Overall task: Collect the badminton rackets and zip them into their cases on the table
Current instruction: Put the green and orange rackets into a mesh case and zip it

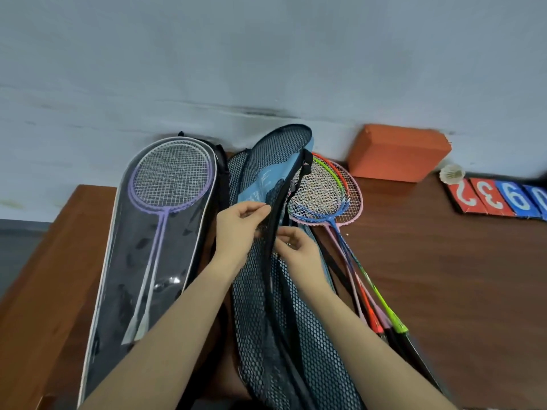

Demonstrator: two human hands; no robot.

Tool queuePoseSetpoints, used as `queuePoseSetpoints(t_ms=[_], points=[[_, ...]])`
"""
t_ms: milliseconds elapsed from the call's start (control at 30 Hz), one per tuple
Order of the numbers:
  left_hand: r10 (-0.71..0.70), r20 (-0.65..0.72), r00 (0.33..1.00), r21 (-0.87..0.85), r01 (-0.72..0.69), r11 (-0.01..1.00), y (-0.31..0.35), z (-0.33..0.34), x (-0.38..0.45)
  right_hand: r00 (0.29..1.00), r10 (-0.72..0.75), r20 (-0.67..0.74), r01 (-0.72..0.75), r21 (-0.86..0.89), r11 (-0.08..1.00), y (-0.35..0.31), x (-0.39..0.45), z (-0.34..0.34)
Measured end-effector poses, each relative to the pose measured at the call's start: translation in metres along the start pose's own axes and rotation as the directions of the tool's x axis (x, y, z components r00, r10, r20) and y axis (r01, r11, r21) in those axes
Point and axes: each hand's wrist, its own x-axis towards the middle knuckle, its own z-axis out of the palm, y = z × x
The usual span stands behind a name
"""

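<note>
A brown wooden worktop (444,261) is seen from above, set against a pale wall (266,54).

Mesh case (266,306), black netting with a blue panel, is laid lengthwise at the centre of the worktop, its rounded head end propped against the wall. Its black zip edge (273,232) is raised between the two hands.

Left hand (236,229): the grip is closed in a pinch, thumb and fingers curled onto the netting just left of the zip edge.

Right hand (296,247): fingers are curled at the zip edge just right of it, and the edge appears to be pinched; the zip pull itself cannot be made out.

Clear-fronted case (124,276), white-trimmed, is laid to the left, alongside the mesh case. Two rackets are seen inside it through the clear front: a purple racket (154,232) and a white racket (142,291), heads overlapping towards the wall.

Loose rackets (325,196) are stacked to the right of the mesh case, uncased, partly tucked under its edge; pink, blue, orange and lime-green frames are distinguished. Handles are fanned towards the near right.

Against the wall at the right an orange block (399,152) is noted. Beside it a white shuttlecock (451,174) is seen, touching a row of red and blue number cards (497,199).
</note>
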Motion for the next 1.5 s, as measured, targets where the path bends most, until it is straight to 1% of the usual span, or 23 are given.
queuePoseSetpoints(t_ms=[100, 200, 300, 400, 467, 567, 667, 733, 833, 900, 967, 1033, 1133, 1167, 1233, 1300, 1400, 1467, 1500], points=[[-0.009, 0.017, 1.000, -0.029, 0.009, 1.000, 0.004, -0.003, -0.005, 0.999, -0.006, 0.040, 0.003, 0.072, 0.997, -0.005, 0.000, 0.000], [0.005, -0.002, 1.000, -0.019, -0.005, 1.000, 0.003, -0.005, -0.008, 0.995, 0.036, 0.088, -0.052, 0.193, 0.980, -0.007, -0.002, -0.003], [-0.003, -0.002, 1.000, -0.014, 0.003, 1.000, 0.002, -0.008, -0.011, 0.996, 0.055, 0.075, -0.067, 0.173, 0.983, -0.005, -0.003, -0.007], [0.024, 0.003, 1.000, 0.011, -0.024, 1.000, 0.002, -0.009, -0.016, 0.991, 0.079, 0.111, -0.097, 0.174, 0.980, -0.006, -0.002, -0.011], [0.062, -0.023, 0.998, 0.074, -0.060, 0.995, 0.001, -0.012, -0.016, 0.990, 0.093, 0.110, -0.108, 0.139, 0.984, -0.008, 0.000, -0.015], [0.176, -0.054, 0.983, 0.207, -0.161, 0.965, -0.006, -0.022, -0.014, 0.998, 0.055, 0.041, -0.056, 0.029, 0.998, -0.008, 0.005, -0.024], [0.286, 0.011, 0.958, 0.423, -0.264, 0.867, -0.018, -0.033, -0.015, 0.999, -0.001, -0.038, -0.001, -0.038, 0.999, -0.010, 0.010, -0.037], [0.308, 0.032, 0.951, 0.513, -0.280, 0.811, -0.024, -0.034, -0.018, 0.999, -0.049, -0.019, 0.047, -0.076, 0.996, -0.008, 0.013, -0.042], [0.285, 0.041, 0.958, 0.544, -0.261, 0.797, -0.030, -0.027, -0.025, 0.989, -0.143, 0.047, 0.148, -0.135, 0.980, -0.006, 0.013, -0.041], [0.234, 0.137, 0.963, 0.613, -0.268, 0.743, -0.039, -0.022, -0.030, 0.982, -0.181, 0.052, 0.187, -0.153, 0.970, -0.004, 0.013, -0.040], [0.223, 0.242, 0.944, 0.647, -0.328, 0.688, -0.050, -0.021, -0.037, 0.983, -0.173, 0.054, 0.180, -0.162, 0.970, -0.002, 0.014, -0.042], [0.275, 0.263, 0.925, 0.610, -0.380, 0.695, -0.060, -0.021, -0.044, 0.986, -0.154, 0.059, 0.162, -0.179, 0.970, 0.000, 0.013, -0.046], [0.380, 0.192, 0.905, 0.517, -0.422, 0.744, -0.063, -0.022, -0.049, 0.980, -0.173, 0.102, 0.191, -0.204, 0.960, 0.001, 0.009, -0.054], [0.412, 0.188, 0.892, 0.515, -0.446, 0.732, -0.063, -0.021, -0.049, 0.976, -0.176, 0.132, 0.201, -0.213, 0.956, 0.001, 0.008, -0.056], [0.456, 0.215, 0.863, 0.554, -0.493, 0.671, -0.066, -0.019, -0.049, 0.966, -0.162, 0.199, 0.213, -0.268, 0.940, 0.006, 0.008, -0.059], [0.416, 0.224, 0.881, 0.610, -0.459, 0.646, -0.070, -0.018, -0.049, 0.962, -0.157, 0.225, 0.226, -0.331, 0.916, 0.012, 0.010, -0.062], [0.227, 0.247, 0.942, 0.666, -0.336, 0.667, -0.074, -0.012, -0.051, 0.958, -0.225, 0.180, 0.282, -0.423, 0.861, 0.019, 0.018, -0.070], [0.095, 0.283, 0.954, 0.696, -0.273, 0.665, -0.076, -0.007, -0.053, 0.954, -0.238, 0.181, 0.296, -0.466, 0.834, 0.021, 0.023, -0.078], [0.062, 0.293, 0.954, 0.695, -0.257, 0.671, -0.077, -0.005, -0.054, 0.956, -0.227, 0.184, 0.289, -0.474, 0.832, 0.023, 0.026, -0.082]])
